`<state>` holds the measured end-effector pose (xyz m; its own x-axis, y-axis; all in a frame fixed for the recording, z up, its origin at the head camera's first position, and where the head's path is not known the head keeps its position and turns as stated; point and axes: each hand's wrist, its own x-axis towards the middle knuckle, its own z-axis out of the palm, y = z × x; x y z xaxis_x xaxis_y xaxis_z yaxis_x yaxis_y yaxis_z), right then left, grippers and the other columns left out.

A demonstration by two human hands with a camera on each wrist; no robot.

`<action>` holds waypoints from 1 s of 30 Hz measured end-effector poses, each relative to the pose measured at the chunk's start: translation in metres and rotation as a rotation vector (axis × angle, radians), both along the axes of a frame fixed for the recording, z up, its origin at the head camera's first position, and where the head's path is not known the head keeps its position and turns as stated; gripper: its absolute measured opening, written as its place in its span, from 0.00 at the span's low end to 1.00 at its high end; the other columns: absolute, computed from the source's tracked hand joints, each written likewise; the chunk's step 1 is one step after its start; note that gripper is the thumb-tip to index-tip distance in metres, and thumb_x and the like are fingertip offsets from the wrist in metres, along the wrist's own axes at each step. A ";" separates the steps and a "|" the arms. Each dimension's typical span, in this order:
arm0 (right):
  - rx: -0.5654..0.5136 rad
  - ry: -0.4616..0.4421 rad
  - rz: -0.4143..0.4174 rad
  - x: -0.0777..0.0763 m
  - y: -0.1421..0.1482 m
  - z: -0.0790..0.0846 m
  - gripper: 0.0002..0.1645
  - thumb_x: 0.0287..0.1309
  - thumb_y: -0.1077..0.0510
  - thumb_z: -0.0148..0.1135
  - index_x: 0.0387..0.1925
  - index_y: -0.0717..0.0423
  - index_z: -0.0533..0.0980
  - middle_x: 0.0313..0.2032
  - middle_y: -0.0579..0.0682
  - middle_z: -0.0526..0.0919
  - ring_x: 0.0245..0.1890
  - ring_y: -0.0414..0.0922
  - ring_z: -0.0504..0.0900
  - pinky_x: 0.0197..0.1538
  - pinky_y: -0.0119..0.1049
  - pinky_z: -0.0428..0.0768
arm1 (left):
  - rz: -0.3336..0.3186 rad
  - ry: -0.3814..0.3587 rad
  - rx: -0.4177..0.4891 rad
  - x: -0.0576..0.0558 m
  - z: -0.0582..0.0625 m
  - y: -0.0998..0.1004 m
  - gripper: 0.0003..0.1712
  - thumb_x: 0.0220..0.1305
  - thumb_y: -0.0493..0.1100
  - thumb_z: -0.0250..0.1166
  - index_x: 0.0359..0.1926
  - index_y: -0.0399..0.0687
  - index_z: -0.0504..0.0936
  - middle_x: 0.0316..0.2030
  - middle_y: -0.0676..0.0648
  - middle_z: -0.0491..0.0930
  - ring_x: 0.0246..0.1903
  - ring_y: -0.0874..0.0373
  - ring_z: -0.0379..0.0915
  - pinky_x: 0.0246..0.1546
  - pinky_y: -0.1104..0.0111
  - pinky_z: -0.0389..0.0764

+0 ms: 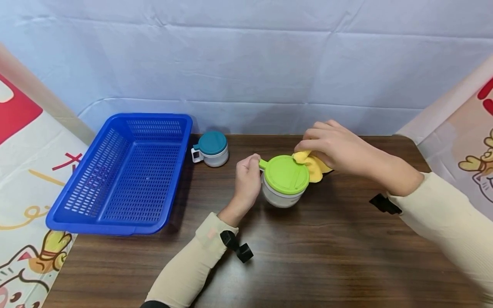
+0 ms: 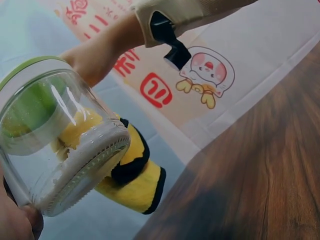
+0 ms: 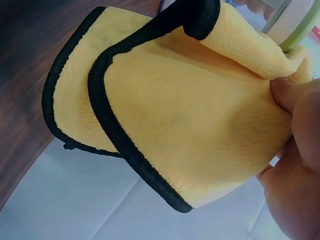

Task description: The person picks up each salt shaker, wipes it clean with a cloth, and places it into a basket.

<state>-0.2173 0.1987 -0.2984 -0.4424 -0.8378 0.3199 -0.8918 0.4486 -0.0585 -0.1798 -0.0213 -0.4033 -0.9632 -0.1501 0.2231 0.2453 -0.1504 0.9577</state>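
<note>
A clear glass jar (image 2: 75,125) with a bright green lid (image 1: 286,174) is held by its handle in my left hand (image 1: 248,177), lifted and tilted in the left wrist view. White granular stuff appears to lie in its bottom. My right hand (image 1: 331,145) pinches a yellow cloth (image 1: 313,167) with black edging against the lid's far right rim. In the right wrist view the cloth (image 3: 195,120) hangs in folds from the fingertips (image 3: 285,95). Left of the hands, a second jar with a teal lid (image 1: 212,143) and a white handle stands upright on the table.
A blue perforated plastic basket (image 1: 169,205) sits at the left of the brown wooden table (image 1: 308,261), beside the teal-lidded jar. A pale cloth backdrop (image 1: 246,64) rises behind the table's back edge. Printed sheets (image 1: 31,261) hang at both sides.
</note>
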 end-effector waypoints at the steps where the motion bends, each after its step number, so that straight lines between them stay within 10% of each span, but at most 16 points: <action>1: -0.009 -0.003 0.000 0.001 0.001 0.000 0.25 0.52 0.74 0.68 0.43 0.43 0.83 0.37 0.42 0.81 0.39 0.47 0.75 0.41 0.46 0.67 | -0.001 0.002 0.002 0.000 0.000 0.000 0.20 0.65 0.32 0.45 0.15 0.43 0.65 0.15 0.55 0.57 0.18 0.64 0.52 0.23 0.74 0.56; 20: -0.059 -0.022 0.021 0.020 0.018 -0.007 0.21 0.52 0.72 0.67 0.44 0.47 0.82 0.37 0.39 0.80 0.39 0.42 0.74 0.43 0.40 0.65 | 0.006 0.010 0.006 0.000 0.001 -0.002 0.18 0.65 0.31 0.43 0.17 0.30 0.62 0.16 0.53 0.57 0.18 0.62 0.52 0.23 0.73 0.56; 30: -0.128 -0.073 0.081 0.025 0.023 -0.014 0.20 0.50 0.70 0.68 0.44 0.47 0.81 0.38 0.37 0.79 0.39 0.40 0.74 0.48 0.40 0.67 | 0.027 -0.004 0.016 -0.002 -0.001 -0.003 0.22 0.68 0.32 0.44 0.15 0.46 0.62 0.15 0.53 0.57 0.17 0.61 0.52 0.21 0.73 0.55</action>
<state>-0.1927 0.2217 -0.3127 -0.4007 -0.8264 0.3955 -0.9162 0.3598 -0.1764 -0.1814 -0.0246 -0.4041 -0.9595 -0.1800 0.2168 0.2459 -0.1594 0.9561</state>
